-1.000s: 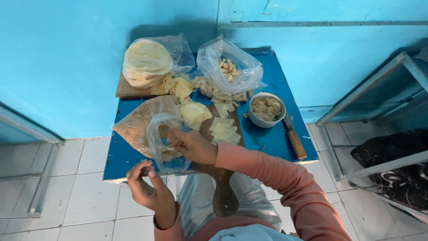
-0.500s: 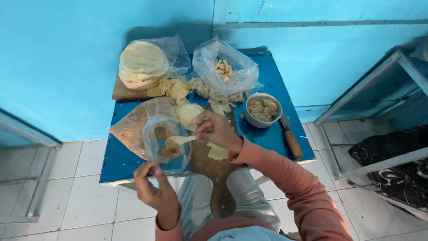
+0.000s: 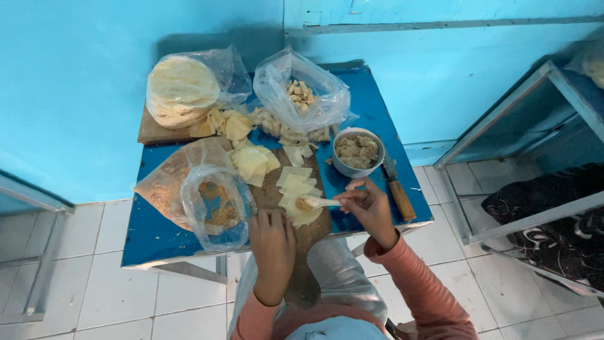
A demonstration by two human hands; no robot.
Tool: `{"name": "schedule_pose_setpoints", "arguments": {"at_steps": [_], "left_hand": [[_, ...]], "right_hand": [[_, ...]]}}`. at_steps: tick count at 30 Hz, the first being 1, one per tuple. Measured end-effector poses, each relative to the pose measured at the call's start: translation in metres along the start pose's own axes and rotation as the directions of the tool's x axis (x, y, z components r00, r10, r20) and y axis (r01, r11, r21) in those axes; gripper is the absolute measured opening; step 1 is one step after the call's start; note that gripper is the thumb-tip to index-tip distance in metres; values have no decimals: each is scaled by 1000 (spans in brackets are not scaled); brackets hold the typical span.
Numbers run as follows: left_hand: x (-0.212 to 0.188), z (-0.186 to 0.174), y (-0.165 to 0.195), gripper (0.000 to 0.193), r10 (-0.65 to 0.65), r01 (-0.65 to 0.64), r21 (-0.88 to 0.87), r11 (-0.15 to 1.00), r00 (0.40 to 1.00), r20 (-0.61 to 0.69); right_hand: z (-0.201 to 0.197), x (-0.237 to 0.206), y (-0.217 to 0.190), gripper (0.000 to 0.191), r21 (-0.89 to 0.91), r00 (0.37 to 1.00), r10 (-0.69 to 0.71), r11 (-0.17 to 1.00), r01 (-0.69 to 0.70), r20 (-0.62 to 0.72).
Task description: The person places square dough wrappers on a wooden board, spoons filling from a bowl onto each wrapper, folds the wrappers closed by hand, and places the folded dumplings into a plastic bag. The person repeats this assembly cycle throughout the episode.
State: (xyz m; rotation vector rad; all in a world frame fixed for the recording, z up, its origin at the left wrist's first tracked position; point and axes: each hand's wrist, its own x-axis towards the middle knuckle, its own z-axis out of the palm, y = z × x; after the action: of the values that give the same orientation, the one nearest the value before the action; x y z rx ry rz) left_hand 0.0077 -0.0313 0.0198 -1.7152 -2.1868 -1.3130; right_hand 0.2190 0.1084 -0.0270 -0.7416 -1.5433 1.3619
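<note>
The blue counter fills the middle of the frame; a wooden board runs down its lower centre; pale dough squares lie on the board; a white bowl of filling sits right of them. The right hand, wrist bent inward, has its grip clamped on a spoon over the squares; the left hand lies fingers-forward, grip apart, touching the lowest square.

My blue table carries a wooden board over its near edge, a bowl and knife toward the right edge, and plastic bags by the left and far edges.
</note>
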Motion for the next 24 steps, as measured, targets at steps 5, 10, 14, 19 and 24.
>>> {"name": "schedule_pose_setpoints", "arguments": {"at_steps": [5,10,14,19,24], "left_hand": [[5,5,-1,8,10,-11,22,1000,999,38],[7,4,-4,23,21,-17,-42,999,996,92],[12,3,-9,25,-6,42,-318,947,994,112],[13,-6,-19,30,-146,242,-403,882,956,255],[13,-14,-32,34,-177,283,-409,867,944,277]], "right_hand": [[4,-12,12,28,34,999,-28,999,29,-16],[10,-17,9,29,71,997,-70,995,73,-33],[16,-16,6,28,54,993,-111,992,113,-39],[25,-22,0,25,-57,986,-168,984,166,-21],[35,-30,-7,25,-192,972,-236,954,231,-3]]}}
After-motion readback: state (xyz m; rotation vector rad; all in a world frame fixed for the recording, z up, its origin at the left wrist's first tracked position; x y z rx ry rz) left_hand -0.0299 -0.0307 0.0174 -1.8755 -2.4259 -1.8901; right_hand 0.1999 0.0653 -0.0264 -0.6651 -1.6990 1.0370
